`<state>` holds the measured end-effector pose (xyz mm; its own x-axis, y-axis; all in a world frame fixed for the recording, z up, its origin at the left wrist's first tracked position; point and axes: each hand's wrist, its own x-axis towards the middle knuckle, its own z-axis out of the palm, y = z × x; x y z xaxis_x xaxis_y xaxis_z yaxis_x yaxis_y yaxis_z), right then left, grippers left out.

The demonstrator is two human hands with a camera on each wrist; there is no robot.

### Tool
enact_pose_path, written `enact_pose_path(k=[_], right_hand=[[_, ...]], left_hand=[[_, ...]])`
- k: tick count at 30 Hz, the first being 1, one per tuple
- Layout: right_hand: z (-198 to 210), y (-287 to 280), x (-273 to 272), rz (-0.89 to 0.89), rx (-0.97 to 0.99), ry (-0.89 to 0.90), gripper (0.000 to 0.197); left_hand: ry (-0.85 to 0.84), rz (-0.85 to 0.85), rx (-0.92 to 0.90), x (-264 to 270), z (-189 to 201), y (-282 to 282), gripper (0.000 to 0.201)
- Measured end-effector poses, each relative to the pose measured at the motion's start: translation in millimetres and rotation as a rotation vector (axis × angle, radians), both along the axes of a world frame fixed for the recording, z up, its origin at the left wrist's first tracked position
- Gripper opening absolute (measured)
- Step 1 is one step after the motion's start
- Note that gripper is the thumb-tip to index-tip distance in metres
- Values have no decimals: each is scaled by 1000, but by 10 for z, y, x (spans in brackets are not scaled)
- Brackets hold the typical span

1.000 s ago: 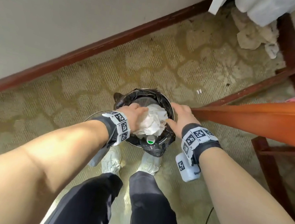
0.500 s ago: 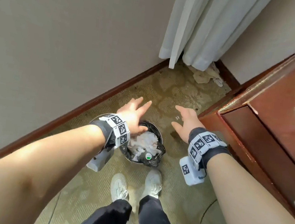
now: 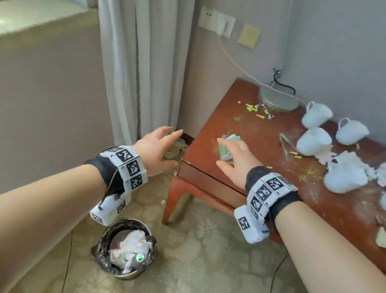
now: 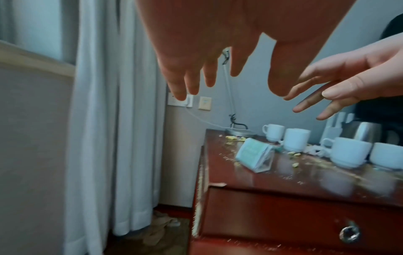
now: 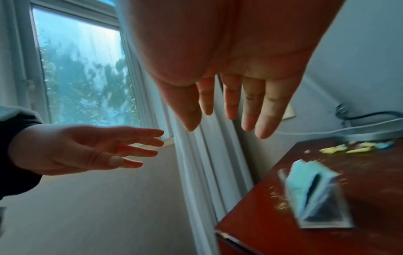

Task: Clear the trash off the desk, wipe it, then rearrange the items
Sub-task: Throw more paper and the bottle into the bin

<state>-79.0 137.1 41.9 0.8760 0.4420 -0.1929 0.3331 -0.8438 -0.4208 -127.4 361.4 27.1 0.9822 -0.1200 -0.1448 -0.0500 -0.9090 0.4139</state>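
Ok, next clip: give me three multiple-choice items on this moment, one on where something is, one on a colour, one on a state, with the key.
1. Where is the trash bin?
A. On the desk
B. On the carpet, left of the desk's leg
C. Behind the curtain

2. What colour are the cups on the desk?
A. White
B. Red
C. Black

3. How are the two hands?
A. Both grip tissue
B. The left grips a cup
C. Both open, holding nothing

Key:
1 B, the head view shows the bin on the floor below the left hand.
2 A, each cup in view is white.
3 C, the wrist views show straight fingers on the left hand and on the right hand.
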Motion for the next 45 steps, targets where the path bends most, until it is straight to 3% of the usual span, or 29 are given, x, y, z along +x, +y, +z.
enact_pose_path(k=[7,13,17,23,34,38,42,45], right_hand=[[259,-1463,59,-201,-73,-49,50],[343,-2762,360,-287,-147,-9,50],[387,-3297,721,-277,-135,-20,46],[302,-3635,1307,-259,-125,28,49],[-94,-3922,2537,-401,-189,164,52],[-228,-3994,2894,-394,-231,197,59],[-372,-4003,3159,-266,-306,244,79],[-530,-3929,3330,-117,-388,246,100]], left_hand=[[-24,-165,1,506,168,-1340,71],[46,-141,52,950,164,-2449,64],[70,-93,76,1277,115,-2918,64],[91,-104,282,1809,57,-3206,73],[273,-292,395,3251,-517,-3484,94],[334,-419,524,3543,-690,-3596,89],[401,-448,578,3651,-769,-3693,72],[437,-431,578,3643,-764,-3735,47]])
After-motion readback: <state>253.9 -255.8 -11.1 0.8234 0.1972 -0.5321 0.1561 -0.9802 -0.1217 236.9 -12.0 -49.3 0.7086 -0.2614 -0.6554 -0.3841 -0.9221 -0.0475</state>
